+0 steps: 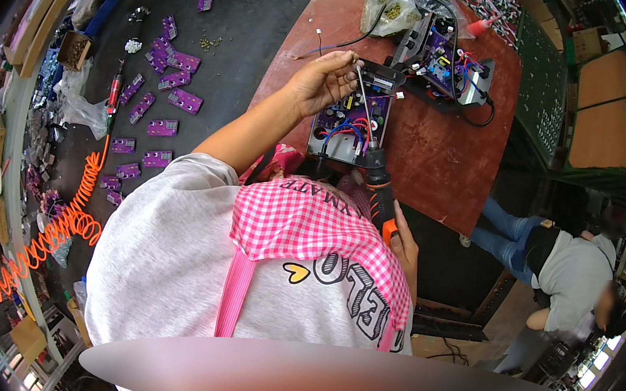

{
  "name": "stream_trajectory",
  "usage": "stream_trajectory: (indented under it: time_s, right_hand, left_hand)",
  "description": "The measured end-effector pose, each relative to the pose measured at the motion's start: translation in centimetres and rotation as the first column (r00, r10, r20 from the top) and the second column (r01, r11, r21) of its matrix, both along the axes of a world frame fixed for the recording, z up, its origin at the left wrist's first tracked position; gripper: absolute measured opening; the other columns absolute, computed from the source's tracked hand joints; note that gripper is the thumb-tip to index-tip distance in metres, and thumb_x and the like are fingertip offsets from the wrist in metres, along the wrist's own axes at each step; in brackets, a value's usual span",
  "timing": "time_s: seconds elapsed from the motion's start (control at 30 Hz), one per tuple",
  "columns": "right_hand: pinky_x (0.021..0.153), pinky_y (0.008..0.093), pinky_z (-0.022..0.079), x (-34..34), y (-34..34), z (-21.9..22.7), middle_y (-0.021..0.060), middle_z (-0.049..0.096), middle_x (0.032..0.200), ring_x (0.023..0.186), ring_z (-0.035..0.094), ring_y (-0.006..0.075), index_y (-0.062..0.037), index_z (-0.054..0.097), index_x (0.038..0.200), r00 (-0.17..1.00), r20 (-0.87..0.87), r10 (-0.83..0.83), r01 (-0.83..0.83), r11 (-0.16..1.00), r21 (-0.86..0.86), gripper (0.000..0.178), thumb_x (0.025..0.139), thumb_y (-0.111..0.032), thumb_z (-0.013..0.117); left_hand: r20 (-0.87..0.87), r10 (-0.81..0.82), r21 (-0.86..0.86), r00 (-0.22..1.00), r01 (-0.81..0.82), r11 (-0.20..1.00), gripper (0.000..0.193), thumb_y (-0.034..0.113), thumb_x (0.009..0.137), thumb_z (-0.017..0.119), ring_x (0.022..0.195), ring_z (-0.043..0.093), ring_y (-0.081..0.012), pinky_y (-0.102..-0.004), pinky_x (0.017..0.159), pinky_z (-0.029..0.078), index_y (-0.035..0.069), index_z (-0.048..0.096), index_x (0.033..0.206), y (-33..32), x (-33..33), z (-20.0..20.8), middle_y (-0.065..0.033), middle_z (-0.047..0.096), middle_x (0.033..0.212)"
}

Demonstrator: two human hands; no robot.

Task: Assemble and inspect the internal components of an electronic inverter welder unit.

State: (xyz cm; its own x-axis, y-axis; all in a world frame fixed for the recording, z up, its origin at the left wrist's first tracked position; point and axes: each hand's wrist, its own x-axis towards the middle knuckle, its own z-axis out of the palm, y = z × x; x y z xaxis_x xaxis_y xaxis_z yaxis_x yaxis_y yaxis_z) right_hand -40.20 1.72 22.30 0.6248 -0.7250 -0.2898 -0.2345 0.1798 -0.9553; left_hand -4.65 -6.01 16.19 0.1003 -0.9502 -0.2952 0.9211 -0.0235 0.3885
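Note:
My right hand [405, 243] grips a black and orange electric screwdriver [380, 191], its long thin bit slanting up and away to the left. At the bit's tip, my left hand [327, 83] pinches thumb and finger together; whatever lies between them is too small to make out. Beneath the bit sits an opened electronic unit [348, 126] with a purple circuit board, red and blue wires and a metal end panel. Past it, to the right, stands a second opened unit [445, 68] with a similar board and a black cable.
A clear bag of small brass-coloured parts [391, 15] lies on the red tabletop [440, 160]. Several purple display boards [175, 81] and a red screwdriver [114, 96] with a coiled orange cord [85, 200] are on the dark surface at left. Another person [571, 271] bends over at right.

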Motion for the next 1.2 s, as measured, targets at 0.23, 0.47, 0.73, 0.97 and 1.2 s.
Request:
stream_trajectory:
  time_s: [0.23, 0.47, 0.73, 0.97, 1.2]
  right_hand:
    - [0.107, 0.0346, 0.036, 0.0, -0.03, -0.46, 0.0208, 0.042, 0.148, 0.131, 0.047, 0.0254, -0.0016, 0.033, 0.15, 0.997, -0.074, 0.021, -0.02, 1.0, 0.018, 0.074, 0.098, -0.052, 0.048]
    - [0.107, 0.0346, 0.036, 0.38, 0.24, -0.52, 0.0215, 0.042, 0.147, 0.131, 0.047, 0.0256, -0.0013, 0.033, 0.15, 0.999, -0.035, -0.017, 0.018, 0.999, 0.05, 0.073, 0.098, -0.051, 0.049]
    - [0.108, 0.0352, 0.036, 0.56, 0.27, -0.79, 0.0215, 0.041, 0.148, 0.132, 0.046, 0.0257, 0.0003, 0.031, 0.15, 1.0, 0.004, 0.013, -0.013, 0.999, 0.031, 0.075, 0.099, -0.051, 0.048]
    - [0.111, 0.0366, 0.032, 0.5, 0.36, -0.84, 0.0223, 0.038, 0.15, 0.137, 0.041, 0.0273, 0.0002, 0.031, 0.15, 1.0, 0.008, -0.011, 0.011, 0.998, 0.064, 0.075, 0.098, -0.051, 0.049]
    - [0.111, 0.0368, 0.031, 0.4, 0.38, -1.02, 0.0222, 0.037, 0.151, 0.137, 0.04, 0.0274, 0.0, 0.031, 0.15, 1.0, -0.014, -0.017, 0.018, 0.998, 0.054, 0.072, 0.099, -0.049, 0.048]
  left_hand:
    - [0.052, 0.026, -0.078, 0.998, -0.022, 0.997, 0.009, 0.011, 0.094, 0.063, 0.083, 0.064, -0.012, -0.0289, 0.078, 0.057, 0.01, 0.063, 0.103, 0.15, -0.37, 0.15, -0.0044, 0.07, 0.1]
    - [0.04, 0.015, -0.076, 0.999, -0.012, 0.997, 0.014, 0.01, 0.094, 0.062, 0.088, 0.064, -0.0132, -0.0308, 0.083, 0.056, 0.008, 0.063, 0.108, 0.27, -0.44, 0.38, -0.0052, 0.069, 0.103]
    - [0.031, 0.006, -0.1, 1.0, -0.003, 0.995, 0.015, 0.009, 0.094, 0.062, 0.089, 0.065, -0.0136, -0.0315, 0.084, 0.056, 0.007, 0.063, 0.109, 0.42, -0.4, 0.32, -0.0057, 0.069, 0.103]
    - [0.074, 0.022, -0.077, 0.997, -0.017, 0.997, 0.015, 0.008, 0.093, 0.062, 0.087, 0.066, -0.0142, -0.0314, 0.081, 0.057, 0.007, 0.064, 0.108, 0.44, -0.43, 0.39, -0.0067, 0.07, 0.103]
    - [0.302, 0.113, 0.031, 0.947, -0.128, 0.991, 0.017, 0.008, 0.092, 0.064, 0.086, 0.066, -0.0147, -0.0303, 0.081, 0.057, 0.003, 0.065, 0.108, 0.35, -0.74, 0.11, -0.0096, 0.07, 0.105]
